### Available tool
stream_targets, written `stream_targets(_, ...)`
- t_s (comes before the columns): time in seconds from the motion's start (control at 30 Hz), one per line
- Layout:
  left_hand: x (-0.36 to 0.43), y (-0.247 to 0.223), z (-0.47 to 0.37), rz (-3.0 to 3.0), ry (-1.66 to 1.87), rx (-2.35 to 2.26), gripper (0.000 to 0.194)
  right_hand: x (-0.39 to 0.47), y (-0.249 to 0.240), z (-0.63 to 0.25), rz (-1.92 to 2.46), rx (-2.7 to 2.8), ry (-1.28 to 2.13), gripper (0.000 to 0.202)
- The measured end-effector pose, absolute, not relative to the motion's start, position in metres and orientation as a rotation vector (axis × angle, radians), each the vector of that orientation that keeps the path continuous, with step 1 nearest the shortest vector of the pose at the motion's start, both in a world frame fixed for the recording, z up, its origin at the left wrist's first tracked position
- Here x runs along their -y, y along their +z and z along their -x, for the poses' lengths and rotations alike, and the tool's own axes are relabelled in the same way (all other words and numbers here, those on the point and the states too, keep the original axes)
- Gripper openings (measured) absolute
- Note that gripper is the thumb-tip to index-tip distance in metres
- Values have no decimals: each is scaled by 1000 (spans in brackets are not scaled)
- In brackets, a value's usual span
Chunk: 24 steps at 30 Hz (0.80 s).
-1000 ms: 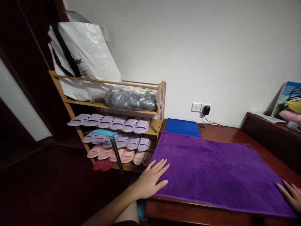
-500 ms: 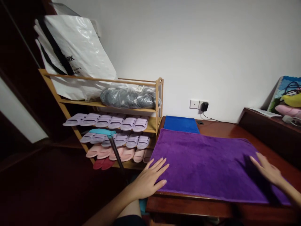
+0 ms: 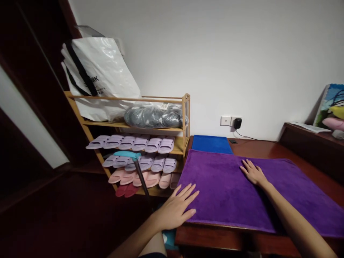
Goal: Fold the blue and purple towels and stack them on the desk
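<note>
Spreading of purple cloth judged nearly complete, faint unevenness left; nothing gripped by left hand or right hand, fingers extended.

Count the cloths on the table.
2: the purple cloth, spread beneath the left hand and right hand, and the blue cloth beyond it, nearer the wall. Any under the purple one would be hidden.

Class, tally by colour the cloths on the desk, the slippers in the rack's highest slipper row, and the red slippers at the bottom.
Purple cloth: 1
Blue cloth: 1
Lilac slippers, highest row: 6
Red slippers: 2
Total: 10
</note>
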<state>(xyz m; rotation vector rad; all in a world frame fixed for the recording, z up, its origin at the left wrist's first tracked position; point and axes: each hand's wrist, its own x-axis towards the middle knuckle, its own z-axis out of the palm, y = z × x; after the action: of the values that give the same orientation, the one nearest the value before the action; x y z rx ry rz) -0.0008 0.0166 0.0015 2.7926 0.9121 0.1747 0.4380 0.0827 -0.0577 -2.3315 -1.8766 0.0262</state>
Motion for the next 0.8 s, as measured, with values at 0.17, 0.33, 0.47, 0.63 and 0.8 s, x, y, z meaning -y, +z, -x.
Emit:
stream_targets(0.17, -19, 12, -3, -2760, 152, -885, 54, -24, -51, -416, 2198, 2085, 102, 72)
stream_targets(0.33, -18, 6, -20, -2785, 244, -808, 59, 45, -55, -395, 2089, 2059, -138, 73)
stream_targets(0.47, -17, -2, -25, -2788, 258, -824, 59, 78, -63, -379, 2011, 2089, -326, 67)
stream_targets(0.63, -23, 8, -25, -2748, 170, -810, 53, 102, -73, -366, 1948, 2037, -519, 60)
stream_targets(0.8, -57, 34, -55, -2700, 381, -968, 32, 142, -83, -368, 1780, 1826, -517, 55)
